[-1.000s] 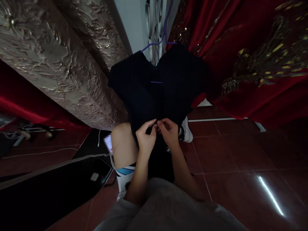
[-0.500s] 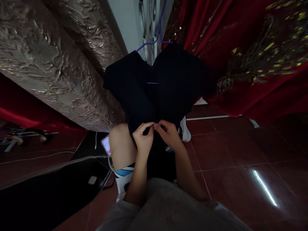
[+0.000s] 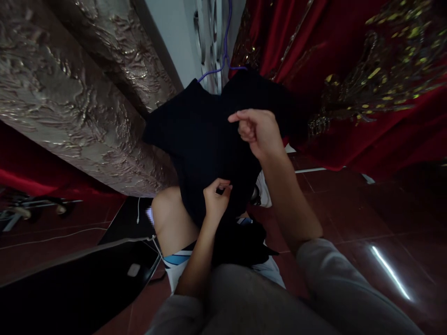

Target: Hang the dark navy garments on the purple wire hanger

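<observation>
A dark navy garment hangs in front of me on a purple hanger. My left hand pinches the cloth at the garment's lower front, fingers closed on it. My right hand is raised to the upper front of the garment, fingers curled with thumb against forefinger in a pinch; what it holds is too small or dark to make out. My bare knee shows below the garment.
A gold embossed curtain hangs at left and red sequinned drapes at right. The floor is glossy red tile. A black surface with a small white object lies at lower left. A white shoe peeks behind the garment.
My right hand has left the spot beside my left hand and risen to the upper front of the garment. My left hand stays pinched on the lower cloth.
</observation>
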The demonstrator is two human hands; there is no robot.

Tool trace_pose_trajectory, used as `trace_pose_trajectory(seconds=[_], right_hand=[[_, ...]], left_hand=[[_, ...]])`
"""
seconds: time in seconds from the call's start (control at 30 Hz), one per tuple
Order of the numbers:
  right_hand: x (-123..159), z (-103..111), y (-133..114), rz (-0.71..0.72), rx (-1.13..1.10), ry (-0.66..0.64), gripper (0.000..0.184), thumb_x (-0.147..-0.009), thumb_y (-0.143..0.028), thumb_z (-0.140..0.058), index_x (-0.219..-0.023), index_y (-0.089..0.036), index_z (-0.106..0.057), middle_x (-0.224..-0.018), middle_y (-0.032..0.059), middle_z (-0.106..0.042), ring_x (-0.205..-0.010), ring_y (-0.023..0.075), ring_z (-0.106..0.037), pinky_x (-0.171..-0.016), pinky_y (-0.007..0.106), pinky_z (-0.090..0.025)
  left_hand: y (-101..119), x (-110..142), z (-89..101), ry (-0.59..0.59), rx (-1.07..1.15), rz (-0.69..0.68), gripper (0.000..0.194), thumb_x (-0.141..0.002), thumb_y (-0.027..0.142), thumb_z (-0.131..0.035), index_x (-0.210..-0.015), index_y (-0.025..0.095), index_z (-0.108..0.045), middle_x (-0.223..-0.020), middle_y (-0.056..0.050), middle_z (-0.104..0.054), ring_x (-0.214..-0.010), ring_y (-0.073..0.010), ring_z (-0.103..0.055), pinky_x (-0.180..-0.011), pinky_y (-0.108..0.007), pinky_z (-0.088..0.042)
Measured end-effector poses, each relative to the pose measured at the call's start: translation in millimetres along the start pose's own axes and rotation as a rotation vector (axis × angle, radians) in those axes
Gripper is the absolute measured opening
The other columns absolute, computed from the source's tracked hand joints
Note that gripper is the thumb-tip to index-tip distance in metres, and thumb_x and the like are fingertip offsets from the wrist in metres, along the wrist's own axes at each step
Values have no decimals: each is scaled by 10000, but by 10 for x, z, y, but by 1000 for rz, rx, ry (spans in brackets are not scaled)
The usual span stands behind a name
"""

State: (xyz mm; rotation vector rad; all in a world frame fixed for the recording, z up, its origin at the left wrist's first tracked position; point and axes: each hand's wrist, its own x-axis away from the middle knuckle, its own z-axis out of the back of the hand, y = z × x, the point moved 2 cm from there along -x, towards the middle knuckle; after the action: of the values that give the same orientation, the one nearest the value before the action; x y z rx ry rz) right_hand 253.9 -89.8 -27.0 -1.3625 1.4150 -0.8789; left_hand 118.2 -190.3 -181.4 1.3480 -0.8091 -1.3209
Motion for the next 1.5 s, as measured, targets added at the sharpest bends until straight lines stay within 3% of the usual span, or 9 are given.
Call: trace_pose_trajectory(seconds=[0.13,0.23,0.4,0.5,0.7,0.93,1.1,1.37,1.5], right_hand=[[33,-154,-221,136,75,74,216,-933,-287,-567,-810,-141,-668,-511,-57,-395,-434,35,-333,-426,177,-195],[130,-189,-143,142,101,54,260,-949,-330,-565,-764,-159,-630,-521,-40,-432,-438,43,-347,-416,181,-213],[140,-229,-145,230,245,-16,420,-986,-405,-558,-640,-171,-521,-520,-44,-361,-465,40,-342,-459,161,-261],[136,-262,-271,343,263,7,404,-980,-271,-546,-596,-159,-493,-547,-40,-353,-497,32,-347,-492,157,-278],[24,-167,-178,290,261,86,338,-945,-165,-509,-609,-153,-548,-532,-41,-424,-502,38,-386,-497,162,-283],[-239,-17,276,186,356,91,149,-898,-235,-625,-772,-165,-660,-544,-44,-537,-497,59,-461,-502,187,-348],[-301,50,405,174,413,132,119,-922,-280,-649,-913,-162,-657,-552,-47,-563,-484,73,-478,-507,213,-345],[-299,-6,326,366,387,154,239,-957,-320,-613,-764,-185,-574,-616,-45,-510,-535,63,-438,-546,223,-317],[-251,44,493,254,511,196,317,-893,-222,-610,-606,-193,-480,-520,-52,-393,-490,72,-325,-526,255,-250]], left_hand=[[47,-168,-101,-193,-49,-57,100,-791,84,-697,-833,162,-743,-806,-44,-760,-748,-171,-719,-720,-274,-559],[382,-386,-15,-304,-22,-182,208,-851,79,-663,-1010,177,-755,-946,-72,-782,-851,-190,-751,-813,-310,-594],[1148,-973,215,-33,0,-520,275,-1013,293,-596,-1268,219,-669,-1109,-76,-732,-981,-189,-719,-902,-316,-577],[1380,-1271,207,-16,-94,-632,323,-1001,427,-634,-1261,238,-669,-1086,-70,-713,-997,-210,-700,-901,-331,-560],[1318,-1604,209,-104,-215,-705,427,-979,439,-663,-1363,256,-630,-1023,-68,-685,-947,-226,-677,-931,-358,-521],[1052,-1931,239,-150,-379,-667,254,-947,365,-698,-1136,200,-743,-872,-61,-651,-858,-240,-634,-947,-367,-487],[1030,-1876,177,-193,-379,-675,246,-939,400,-706,-1050,186,-754,-899,-70,-628,-875,-244,-630,-929,-384,-502],[1281,-1573,97,-116,-326,-801,355,-1017,521,-553,-989,204,-710,-1001,-100,-617,-1001,-257,-621,-907,-380,-503],[1428,-1653,305,15,-258,-849,311,-1025,513,-555,-1033,225,-672,-1068,-82,-608,-1118,-247,-588,-980,-373,-472]])
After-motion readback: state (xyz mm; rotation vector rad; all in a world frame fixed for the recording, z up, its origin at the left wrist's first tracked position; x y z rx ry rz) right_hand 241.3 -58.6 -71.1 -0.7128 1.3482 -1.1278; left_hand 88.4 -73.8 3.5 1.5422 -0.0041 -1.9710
